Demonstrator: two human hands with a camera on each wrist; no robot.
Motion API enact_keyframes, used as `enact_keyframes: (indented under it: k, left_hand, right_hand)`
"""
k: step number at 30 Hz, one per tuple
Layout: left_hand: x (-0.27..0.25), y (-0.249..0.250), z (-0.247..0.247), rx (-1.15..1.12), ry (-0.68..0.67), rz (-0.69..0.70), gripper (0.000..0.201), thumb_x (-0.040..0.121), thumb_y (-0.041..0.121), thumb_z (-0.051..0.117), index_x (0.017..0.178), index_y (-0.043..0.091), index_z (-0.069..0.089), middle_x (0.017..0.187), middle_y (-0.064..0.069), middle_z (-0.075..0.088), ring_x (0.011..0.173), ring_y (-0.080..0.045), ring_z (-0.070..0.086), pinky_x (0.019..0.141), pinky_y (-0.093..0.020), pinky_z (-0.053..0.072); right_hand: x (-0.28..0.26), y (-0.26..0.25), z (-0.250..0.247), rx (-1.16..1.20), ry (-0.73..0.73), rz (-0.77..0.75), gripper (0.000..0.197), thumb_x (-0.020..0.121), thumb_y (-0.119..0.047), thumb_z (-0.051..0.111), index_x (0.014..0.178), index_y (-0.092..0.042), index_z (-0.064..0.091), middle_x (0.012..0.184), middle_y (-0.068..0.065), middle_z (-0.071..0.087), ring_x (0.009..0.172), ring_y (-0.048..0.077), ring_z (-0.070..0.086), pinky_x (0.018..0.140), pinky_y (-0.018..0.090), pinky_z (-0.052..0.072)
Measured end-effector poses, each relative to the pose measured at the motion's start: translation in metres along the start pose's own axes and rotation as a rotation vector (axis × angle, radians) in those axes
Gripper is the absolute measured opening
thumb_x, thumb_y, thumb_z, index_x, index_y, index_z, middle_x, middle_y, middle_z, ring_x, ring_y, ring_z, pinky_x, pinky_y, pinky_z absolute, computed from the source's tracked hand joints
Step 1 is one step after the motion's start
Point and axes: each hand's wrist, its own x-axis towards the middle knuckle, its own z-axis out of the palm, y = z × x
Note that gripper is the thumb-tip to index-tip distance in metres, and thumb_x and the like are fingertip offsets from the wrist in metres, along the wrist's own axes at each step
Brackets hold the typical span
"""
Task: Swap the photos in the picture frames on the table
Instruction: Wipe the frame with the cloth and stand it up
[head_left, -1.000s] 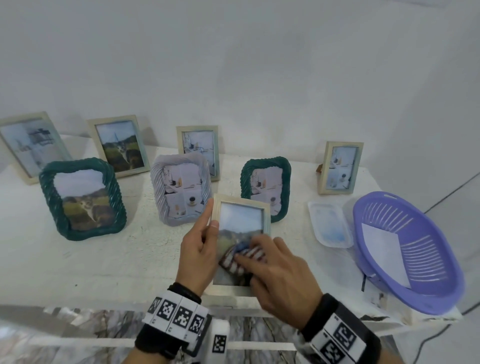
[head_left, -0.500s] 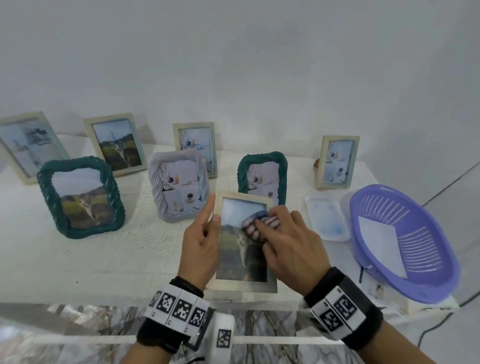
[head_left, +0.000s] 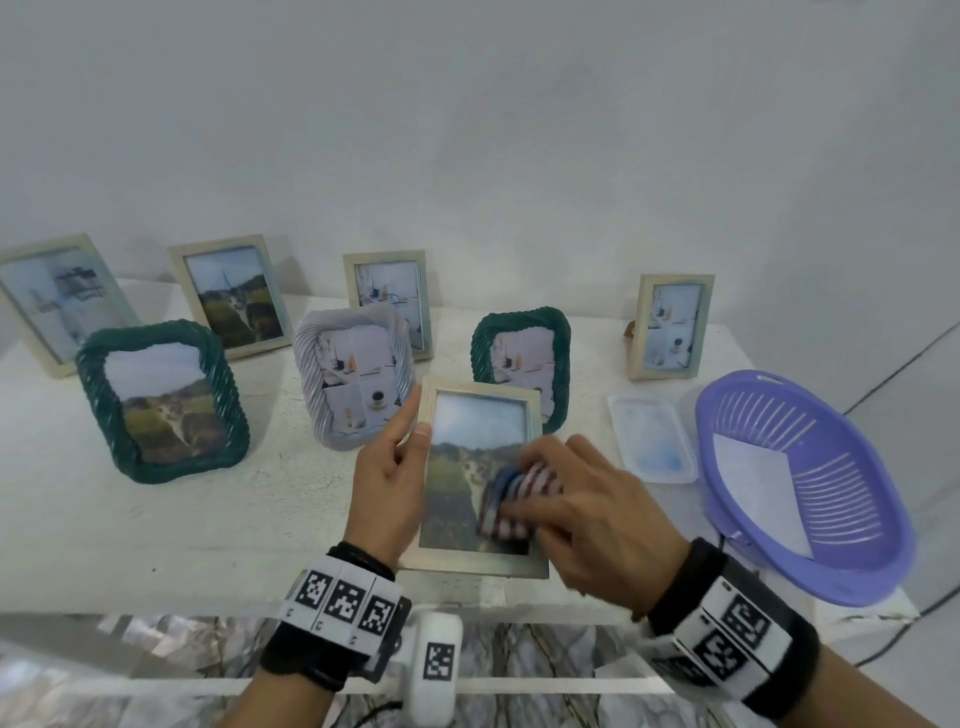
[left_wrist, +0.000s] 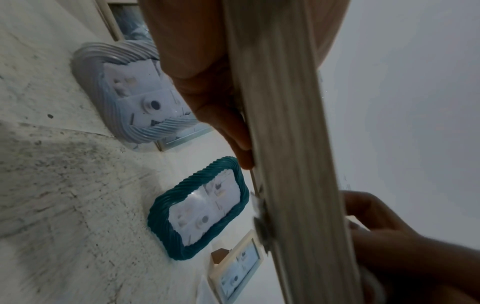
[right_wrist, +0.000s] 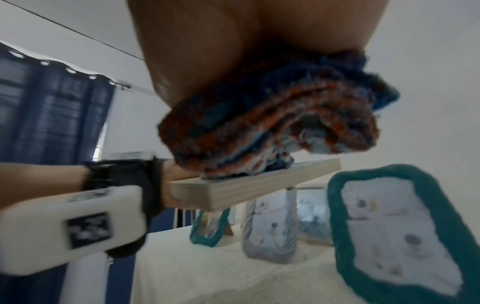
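Note:
A light wooden frame (head_left: 478, 387) with a cat-in-a-field photo is tilted up above the table's front edge. My left hand (head_left: 387, 478) grips its left side, thumb on the front rim and fingers behind (left_wrist: 207, 92). My right hand (head_left: 587, 514) holds a bunched red, white and blue striped cloth (head_left: 514, 493) against the lower right of the glass. The right wrist view shows the cloth (right_wrist: 280, 127) squeezed under the palm and touching the frame (right_wrist: 233, 189). The frame's edge (left_wrist: 285, 144) runs through the left wrist view.
Other frames stand on the white table (head_left: 182, 530): a dark green woven one (head_left: 161, 400), a grey ribbed one (head_left: 353, 374), a smaller green one (head_left: 522, 358), and several wooden ones at the wall. A clear lid (head_left: 652, 439) and a purple basket (head_left: 800, 499) lie right.
The right hand carried the cloth up to the top of the glass, then back down to the lower right. The left hand kept its grip on the frame.

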Motion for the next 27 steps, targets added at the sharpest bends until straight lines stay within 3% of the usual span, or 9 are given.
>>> enact_keyframes:
  k: [3, 6, 8, 10, 13, 16, 19, 21, 27]
  left_hand:
    - [-0.002, 0.0, 0.001, 0.012, 0.009, 0.0, 0.041, 0.102, 0.019, 0.044, 0.142, 0.03, 0.045, 0.079, 0.023, 0.032, 0.059, 0.012, 0.04, 0.061, -0.001, 0.036]
    - [-0.003, 0.003, 0.005, 0.008, -0.002, -0.001, 0.041, 0.102, 0.016, 0.044, 0.142, 0.026, 0.043, 0.085, 0.028, 0.047, 0.066, 0.017, 0.047, 0.069, 0.002, 0.037]
    - [-0.002, 0.002, 0.007, -0.012, 0.001, -0.007, 0.041, 0.102, 0.02, 0.044, 0.142, 0.031, 0.044, 0.085, 0.029, 0.052, 0.073, 0.009, 0.046, 0.078, -0.007, 0.04]
    - [-0.003, -0.002, 0.007, -0.016, -0.012, -0.01, 0.041, 0.102, 0.024, 0.045, 0.141, 0.035, 0.046, 0.08, 0.022, 0.041, 0.074, 0.0, 0.041, 0.075, -0.021, 0.042]
    - [-0.006, -0.001, 0.011, 0.002, 0.008, -0.009, 0.04, 0.102, 0.02, 0.044, 0.14, 0.031, 0.046, 0.07, 0.026, 0.044, 0.062, 0.009, 0.041, 0.065, -0.005, 0.039]
    - [-0.006, 0.006, 0.013, -0.003, -0.003, -0.012, 0.04, 0.102, 0.016, 0.044, 0.14, 0.025, 0.045, 0.084, 0.034, 0.051, 0.068, 0.02, 0.05, 0.069, 0.002, 0.039]
    - [-0.007, 0.006, 0.01, -0.01, 0.008, -0.006, 0.038, 0.102, 0.018, 0.044, 0.133, 0.04, 0.046, 0.067, 0.026, 0.047, 0.06, 0.011, 0.047, 0.063, -0.008, 0.04]
    - [-0.01, 0.005, 0.008, -0.025, 0.015, -0.004, 0.039, 0.102, 0.02, 0.044, 0.127, 0.048, 0.046, 0.068, 0.024, 0.042, 0.06, 0.008, 0.045, 0.065, -0.011, 0.037]
    - [-0.019, 0.006, 0.015, -0.039, -0.024, 0.005, 0.042, 0.102, 0.017, 0.044, 0.138, 0.038, 0.041, 0.082, 0.016, 0.043, 0.065, 0.007, 0.046, 0.066, -0.008, 0.039]
  right_hand:
    - [-0.004, 0.003, -0.002, 0.028, -0.011, -0.043, 0.035, 0.083, -0.031, 0.042, 0.096, -0.033, 0.074, 0.116, -0.003, 0.055, 0.089, 0.017, 0.048, 0.055, 0.025, 0.045]
    - [0.003, 0.006, -0.004, 0.017, 0.063, 0.085, 0.035, 0.082, -0.031, 0.043, 0.097, -0.031, 0.074, 0.115, -0.001, 0.054, 0.089, 0.018, 0.048, 0.056, 0.025, 0.044]
    - [0.001, -0.006, 0.002, 0.04, 0.056, 0.056, 0.035, 0.083, -0.031, 0.042, 0.1, -0.031, 0.072, 0.116, 0.0, 0.053, 0.091, 0.017, 0.047, 0.058, 0.025, 0.047]
    - [-0.006, -0.018, 0.007, 0.09, -0.009, -0.018, 0.035, 0.084, -0.032, 0.043, 0.105, -0.034, 0.071, 0.118, -0.001, 0.052, 0.094, 0.018, 0.048, 0.06, 0.027, 0.048]
    - [0.0, -0.011, 0.004, 0.058, -0.033, 0.029, 0.039, 0.082, -0.031, 0.042, 0.111, -0.037, 0.068, 0.12, -0.002, 0.051, 0.092, 0.018, 0.048, 0.062, 0.03, 0.05]
    - [0.01, -0.008, 0.001, 0.036, 0.025, 0.153, 0.042, 0.081, -0.031, 0.039, 0.113, -0.031, 0.067, 0.117, 0.003, 0.052, 0.089, 0.021, 0.049, 0.06, 0.035, 0.053]
    - [0.002, -0.027, 0.007, 0.073, -0.03, 0.053, 0.041, 0.082, -0.032, 0.039, 0.113, -0.03, 0.066, 0.117, 0.002, 0.051, 0.093, 0.019, 0.049, 0.064, 0.03, 0.051]
    - [0.0, -0.027, 0.005, 0.09, -0.065, 0.021, 0.041, 0.082, -0.032, 0.039, 0.113, -0.033, 0.066, 0.117, 0.0, 0.052, 0.092, 0.017, 0.047, 0.067, 0.029, 0.048]
    - [0.034, -0.005, 0.01, -0.082, 0.003, 0.319, 0.055, 0.087, -0.038, 0.026, 0.136, -0.021, 0.044, 0.126, 0.009, 0.044, 0.096, 0.023, 0.048, 0.08, 0.038, 0.051]
